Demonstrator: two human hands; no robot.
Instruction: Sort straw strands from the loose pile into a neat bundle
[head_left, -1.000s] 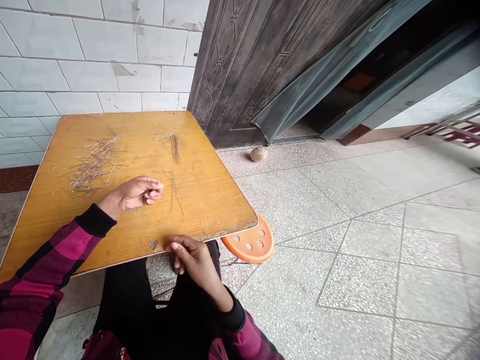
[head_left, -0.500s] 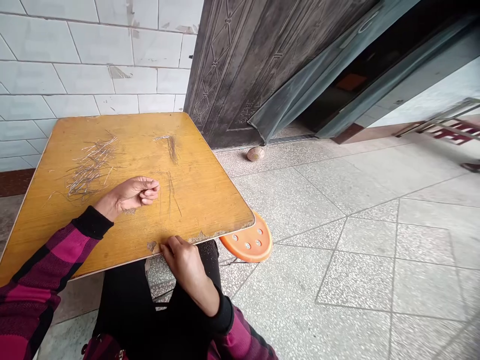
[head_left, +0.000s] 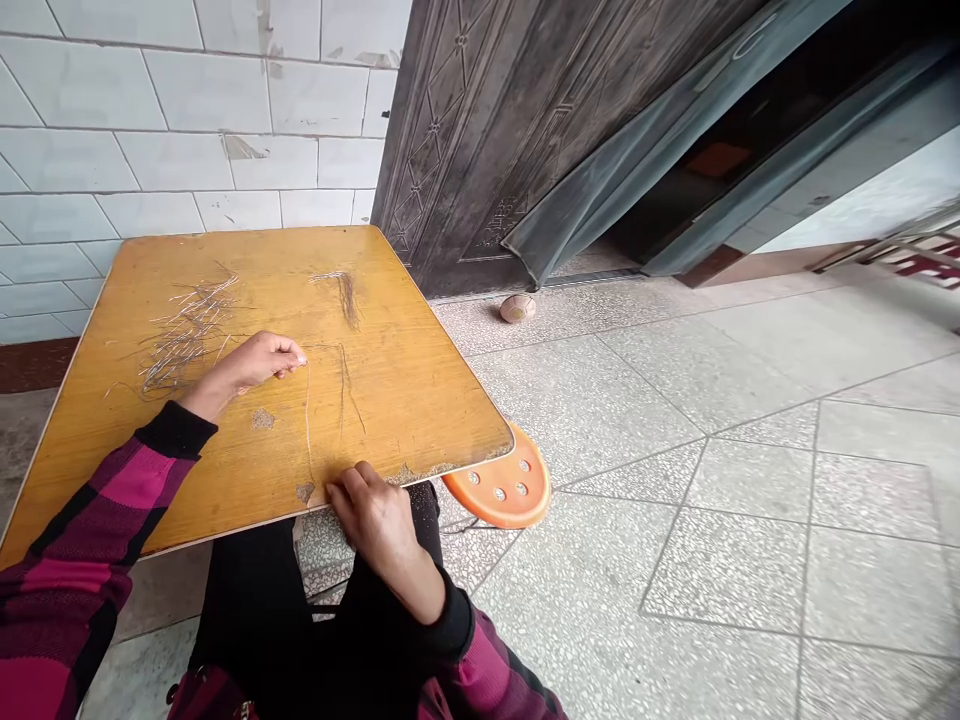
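Note:
My left hand [head_left: 261, 362] is over the middle of the yellow table, thumb and forefinger pinched on the end of a thin wire [head_left: 307, 425]. From there the wire runs down towards the near edge, beside my right hand [head_left: 379, 525]. That hand is closed at the table's edge, its fingers curled; whatever they may hold is hidden. To the left of my left hand lies a loose heap of thin wires [head_left: 187, 330]. A bundle of bent wires [head_left: 347, 295] lies farther back, and a few single bent wires [head_left: 343, 390] lie between it and my right hand.
The wooden table [head_left: 420, 400] has a chipped near edge above my legs. An orange stool [head_left: 510, 490] stands partly under its right corner. Beyond are a tiled wall [head_left: 210, 90], a dark carved door [head_left: 465, 150] and a ball [head_left: 517, 308] on the floor.
My left hand has moved slightly left and away from me, and the wire below its fingertips now shows clearly. My right hand has stayed at the edge, shifting only a little.

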